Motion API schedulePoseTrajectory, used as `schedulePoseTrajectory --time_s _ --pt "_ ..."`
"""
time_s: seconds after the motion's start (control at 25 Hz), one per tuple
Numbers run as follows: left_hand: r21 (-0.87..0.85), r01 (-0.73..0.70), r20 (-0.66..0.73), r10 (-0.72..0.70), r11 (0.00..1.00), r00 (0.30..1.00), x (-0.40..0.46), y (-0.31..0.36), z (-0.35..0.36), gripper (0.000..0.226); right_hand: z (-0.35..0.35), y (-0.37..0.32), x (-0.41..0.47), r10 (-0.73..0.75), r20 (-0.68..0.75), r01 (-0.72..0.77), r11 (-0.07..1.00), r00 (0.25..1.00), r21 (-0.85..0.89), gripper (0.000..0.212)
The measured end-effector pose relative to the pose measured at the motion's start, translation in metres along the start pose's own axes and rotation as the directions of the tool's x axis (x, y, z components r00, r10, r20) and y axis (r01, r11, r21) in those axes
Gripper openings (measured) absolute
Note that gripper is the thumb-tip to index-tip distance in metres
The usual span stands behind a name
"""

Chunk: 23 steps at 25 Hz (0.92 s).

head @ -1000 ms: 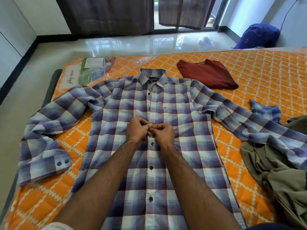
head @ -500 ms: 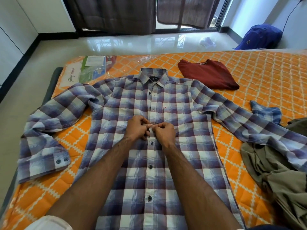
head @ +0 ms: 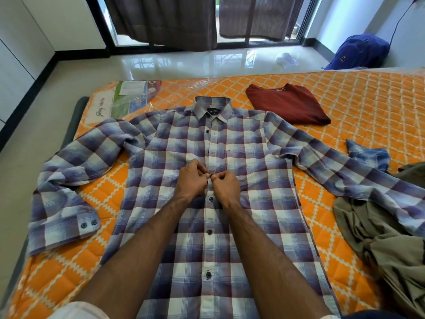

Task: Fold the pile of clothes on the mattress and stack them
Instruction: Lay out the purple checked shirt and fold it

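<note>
Little has changed over the last second: both hands stay bunched at the same spot on the placket of the plaid shirt (head: 230,203), fingers only shifting slightly, so the buttoning step looks still in progress and folding hasn't started. Left to right: the shirt's left-side sleeve trails toward the mattress (head: 368,107) left edge, cuff buttons up; shirt body lies flat, front up, collar toward the far edge, centred between the arms. Left hand (head: 190,180) grip is closed, fingertips pinching the placket edge; right hand (head: 226,186) grip is closed too, pinching the facing edge, thumbs nearly touching over a button position at mid-chest. The button itself is hidden between the fingers; can't tell if it is through the hole. Buttons below look done, the two above look open. Right of the hands: folded maroon tee (head: 287,104) near the far edge, well apart; olive garment (head: 379,238) heaped at the right edge, overlapped by the shirt's other sleeve.
</note>
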<state>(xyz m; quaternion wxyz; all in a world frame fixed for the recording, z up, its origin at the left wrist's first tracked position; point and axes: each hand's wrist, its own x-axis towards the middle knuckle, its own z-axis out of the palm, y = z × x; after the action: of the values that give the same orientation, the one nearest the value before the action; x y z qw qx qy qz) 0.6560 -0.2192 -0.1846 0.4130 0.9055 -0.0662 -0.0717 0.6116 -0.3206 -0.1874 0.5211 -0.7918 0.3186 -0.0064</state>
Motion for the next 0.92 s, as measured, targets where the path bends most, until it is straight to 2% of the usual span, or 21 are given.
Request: schedulePoseTrajectory --time_s 0.08,0.16,0.28,0.36,0.48,0.72,0.92 --pt "-0.013 0.018 -0.034 -0.019 1.000 0.999 -0.001 -0.002 -0.001 0.017 -0.007 -0.001 -0.002 0.030 0.041 -0.035 0.991 0.999 0.127 0.013" --pt "-0.004 0.011 -0.037 -0.011 1.000 0.999 -0.003 0.000 -0.001 0.015 -0.020 0.001 -0.013 -0.008 0.088 -0.013 0.973 0.996 0.229 0.013" --pt "-0.065 -0.038 0.007 0.038 0.997 0.999 -0.014 0.001 -0.009 0.010 -0.038 0.012 -0.037 -0.208 0.143 0.204 0.978 0.968 0.042 0.004" --pt "-0.011 -0.142 0.104 0.142 0.990 0.984 -0.031 -0.003 -0.016 0.008 -0.042 0.022 -0.047 -0.276 0.199 0.297 0.951 0.940 -0.082 0.008" --pt "0.076 -0.241 0.219 0.219 0.968 0.951 -0.056 -0.012 -0.020 0.013 -0.036 0.025 -0.050 -0.256 0.213 0.293 0.941 0.943 -0.169 0.010" --pt "0.077 -0.193 0.162 0.178 0.978 0.971 -0.062 -0.016 -0.015 0.024 -0.025 0.026 -0.049 -0.269 0.199 0.316 0.912 0.942 -0.262 0.009" --pt "-0.044 -0.107 0.206 0.114 0.993 0.972 -0.059 -0.017 -0.019 0.026 -0.017 0.036 -0.044 -0.292 0.166 0.329 0.901 0.942 -0.283 0.014"
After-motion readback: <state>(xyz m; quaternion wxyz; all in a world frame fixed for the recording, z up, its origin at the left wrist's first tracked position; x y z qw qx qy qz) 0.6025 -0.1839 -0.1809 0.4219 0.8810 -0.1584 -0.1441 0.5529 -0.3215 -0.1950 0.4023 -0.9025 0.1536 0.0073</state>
